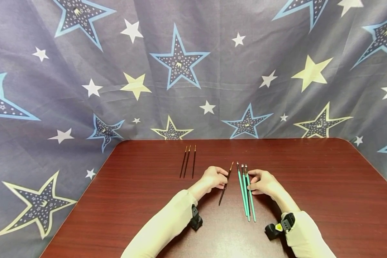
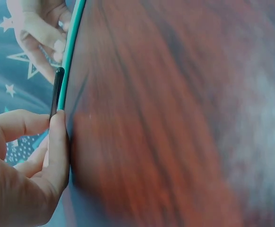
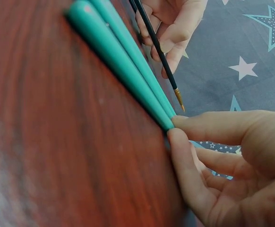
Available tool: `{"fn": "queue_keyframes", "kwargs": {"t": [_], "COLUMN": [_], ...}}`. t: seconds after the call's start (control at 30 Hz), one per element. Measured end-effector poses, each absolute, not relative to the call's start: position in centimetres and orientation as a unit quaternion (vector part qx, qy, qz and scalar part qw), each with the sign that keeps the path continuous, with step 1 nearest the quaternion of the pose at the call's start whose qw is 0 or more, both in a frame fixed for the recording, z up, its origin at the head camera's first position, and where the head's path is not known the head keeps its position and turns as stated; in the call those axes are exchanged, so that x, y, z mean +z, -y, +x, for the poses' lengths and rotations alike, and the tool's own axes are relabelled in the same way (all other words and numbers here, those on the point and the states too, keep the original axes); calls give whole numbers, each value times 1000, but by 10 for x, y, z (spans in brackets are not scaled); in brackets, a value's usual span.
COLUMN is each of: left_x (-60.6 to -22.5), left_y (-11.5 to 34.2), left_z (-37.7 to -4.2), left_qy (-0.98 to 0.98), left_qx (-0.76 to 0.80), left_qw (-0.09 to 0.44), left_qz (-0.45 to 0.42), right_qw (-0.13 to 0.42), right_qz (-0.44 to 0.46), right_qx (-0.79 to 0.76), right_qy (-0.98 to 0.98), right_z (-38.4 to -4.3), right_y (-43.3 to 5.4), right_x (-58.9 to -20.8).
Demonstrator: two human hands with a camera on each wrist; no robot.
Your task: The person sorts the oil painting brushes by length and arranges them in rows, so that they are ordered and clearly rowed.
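Note:
My left hand [image 1: 213, 177] pinches a slim black paintbrush [image 1: 223, 195], its tan bristle tip pointing away from me. In the left wrist view, the thumb and a finger hold its dark handle [image 2: 56, 92]. To its right lie several teal-handled paintbrushes [image 1: 242, 191], side by side with bristles at the far end. A dark handle shows between two of them. My right hand [image 1: 265, 183] pinches the rightmost teal paintbrush [image 1: 252, 208] near its upper part; in the right wrist view, thumb and finger meet on a teal handle [image 3: 123, 71].
Farther back and left, three thin dark paintbrushes [image 1: 187, 163] lie roughly parallel on the reddish-brown wooden table [image 1: 142, 200]. A grey star-patterned cloth [image 1: 219, 79] hangs behind the table's far edge. Small black cameras are strapped to both wrists.

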State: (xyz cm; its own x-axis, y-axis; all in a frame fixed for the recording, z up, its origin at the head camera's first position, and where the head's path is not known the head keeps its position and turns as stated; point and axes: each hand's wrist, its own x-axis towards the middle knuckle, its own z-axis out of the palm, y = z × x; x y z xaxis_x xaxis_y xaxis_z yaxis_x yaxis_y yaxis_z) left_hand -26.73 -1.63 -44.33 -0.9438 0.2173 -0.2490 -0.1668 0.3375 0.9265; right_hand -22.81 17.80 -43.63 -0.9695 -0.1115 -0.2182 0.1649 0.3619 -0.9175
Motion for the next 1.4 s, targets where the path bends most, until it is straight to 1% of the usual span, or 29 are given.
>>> {"fn": "queue_keyframes", "kwargs": {"t": [0.33, 0.77, 1.07, 1.4], "left_x": [-441, -436, -431, -429], "left_y": [28, 48, 60, 67], "left_z": [-276, -294, -301, -309], "left_qy": [-786, -778, -779, -784], "left_qx": [600, 621, 621, 618], "left_qw": [148, 89, 78, 51], "left_qz": [14, -20, -30, -38], "right_qw": [120, 117, 119, 119], "right_qz": [13, 16, 12, 12], "right_qx": [-571, -566, -569, -567], "right_qy": [-812, -816, -814, -815], "right_z": [-228, -229, -228, -229], "right_y": [-179, -178, -179, -179], "right_x": [-438, -438, -438, -438]}}
